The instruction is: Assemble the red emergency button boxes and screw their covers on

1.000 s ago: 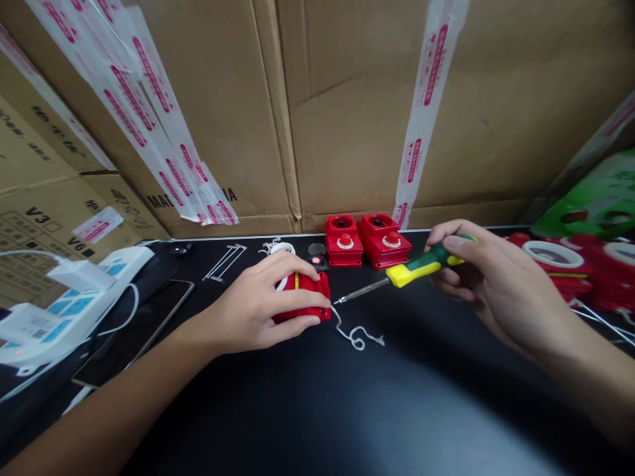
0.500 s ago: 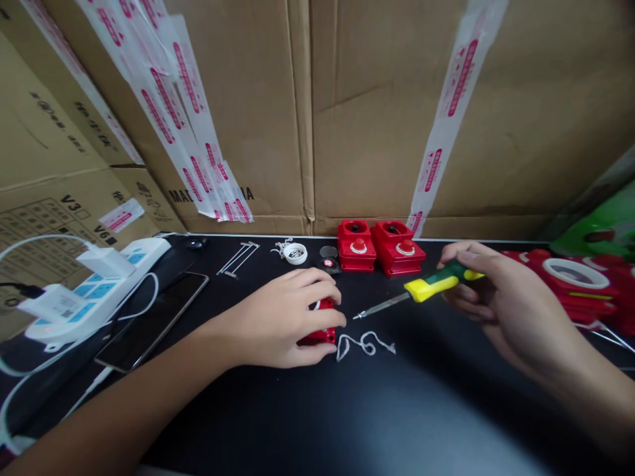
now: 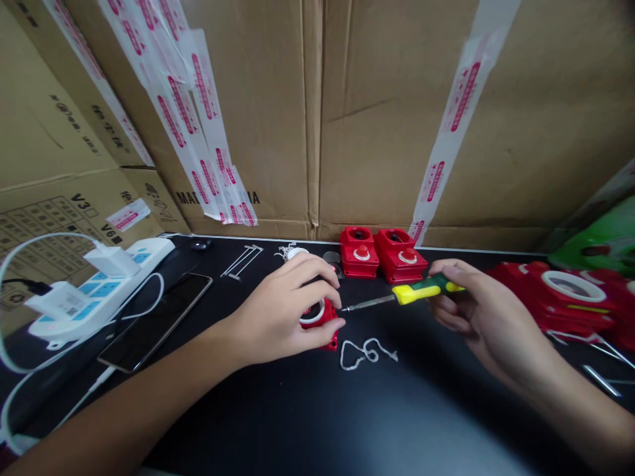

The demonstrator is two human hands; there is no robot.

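Nearer to the red box (image 3: 313, 311) on the table (image 3: 317, 416) comes the screwdriver (image 3: 407, 293) gripped in our right hand (image 3: 483, 304), while our left hand (image 3: 285, 309) clasps this seemingly light, stiff box by its sides.

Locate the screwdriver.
In the head view, the screwdriver is right of centre in the right hand, its tip close to the left hand. The cord lies below it in the picture.

Backdrop was basically a big wall of brown cardboard (image 3: 268, 99) with pink-and-white tape (image 3: 464, 106) down it, another box (image 3: 30, 139) at left, and a black desk (image 3: 223, 416) catching soft glare.
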